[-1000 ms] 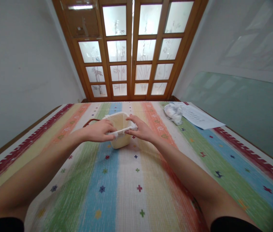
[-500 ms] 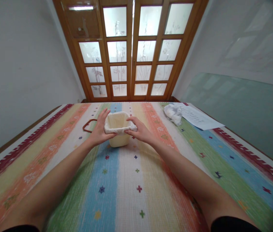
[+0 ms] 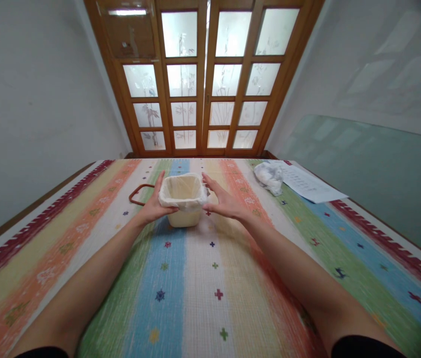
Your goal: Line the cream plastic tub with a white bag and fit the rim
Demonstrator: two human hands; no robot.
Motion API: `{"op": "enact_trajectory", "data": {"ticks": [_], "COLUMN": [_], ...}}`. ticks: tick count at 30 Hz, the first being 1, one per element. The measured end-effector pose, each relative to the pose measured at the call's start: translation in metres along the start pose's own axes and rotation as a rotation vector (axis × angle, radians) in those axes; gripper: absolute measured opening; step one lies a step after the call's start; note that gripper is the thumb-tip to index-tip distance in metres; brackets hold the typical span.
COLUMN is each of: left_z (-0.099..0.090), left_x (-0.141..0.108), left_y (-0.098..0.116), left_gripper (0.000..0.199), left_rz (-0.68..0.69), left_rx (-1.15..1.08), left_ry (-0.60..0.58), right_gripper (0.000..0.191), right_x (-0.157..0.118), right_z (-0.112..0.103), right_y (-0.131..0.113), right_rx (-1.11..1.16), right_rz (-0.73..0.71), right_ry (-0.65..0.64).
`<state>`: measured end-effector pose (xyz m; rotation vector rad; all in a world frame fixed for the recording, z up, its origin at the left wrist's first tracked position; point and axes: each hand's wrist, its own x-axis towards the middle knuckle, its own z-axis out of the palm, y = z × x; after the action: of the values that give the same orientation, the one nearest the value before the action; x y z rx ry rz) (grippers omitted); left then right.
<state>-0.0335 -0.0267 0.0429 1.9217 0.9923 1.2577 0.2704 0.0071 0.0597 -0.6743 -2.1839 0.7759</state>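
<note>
A small cream trash bin (image 3: 184, 219) stands on the striped cloth in front of me, its mouth facing up. A white plastic liner bag (image 3: 171, 202) lines it and folds out over the rim. My left hand (image 3: 154, 205) grips the bin's left side, thumb along the front rim and fingers along the side. At the right rim is my right hand (image 3: 221, 200), thumb and fingers spread around the corner, fingertips at the liner. Some of its fingers are hidden. Just beyond my left hand lies a brown loop-shaped piece (image 3: 136, 194), partly covered by that hand.
A crumpled white plastic bag (image 3: 269, 178) lies at the back right, beside a printed paper sheet (image 3: 307, 183). The striped tablecloth (image 3: 203, 298) covers the table. Wooden glass-paned doors (image 3: 201, 79) stand behind it, and a pale green panel (image 3: 374, 169) is on the right.
My right hand has shifted right and its fingers have come out of the bin's mouth to the outside of the rim. My left hand keeps its hold.
</note>
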Motion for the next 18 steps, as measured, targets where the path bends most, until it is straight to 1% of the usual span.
{"op": "enact_trajectory", "data": {"ticks": [2, 4, 7, 9, 12, 15, 18], "left_z": [0.001, 0.004, 0.007, 0.008, 0.009, 0.011, 0.012], "left_x": [0.001, 0.003, 0.004, 0.004, 0.003, 0.004, 0.005], "left_y": [0.001, 0.002, 0.003, 0.003, 0.002, 0.002, 0.003], "left_gripper": [0.135, 0.136, 0.138, 0.139, 0.138, 0.135, 0.131], "left_rz": [0.001, -0.002, -0.006, -0.002, -0.005, -0.008, -0.011], "left_rx": [-0.001, -0.018, -0.034, -0.029, -0.040, -0.044, -0.052], "left_ry": [0.002, -0.002, -0.009, -0.002, -0.001, 0.009, 0.009], "right_gripper": [0.112, 0.112, 0.112, 0.111, 0.115, 0.127, 0.137], "right_x": [0.004, 0.011, 0.023, 0.031, 0.037, 0.036, 0.031], "right_z": [-0.009, -0.013, -0.011, -0.005, 0.002, 0.007, 0.011], "right_y": [0.000, -0.005, -0.013, -0.015, -0.012, -0.003, 0.003], "right_rx": [-0.010, -0.036, -0.055, -0.048, 0.012, 0.075, 0.123], "right_rz": [0.006, -0.052, -0.165, -0.204, -0.173, -0.103, -0.062], "right_ry": [0.052, 0.069, 0.004, -0.037, -0.026, 0.017, 0.024]}}
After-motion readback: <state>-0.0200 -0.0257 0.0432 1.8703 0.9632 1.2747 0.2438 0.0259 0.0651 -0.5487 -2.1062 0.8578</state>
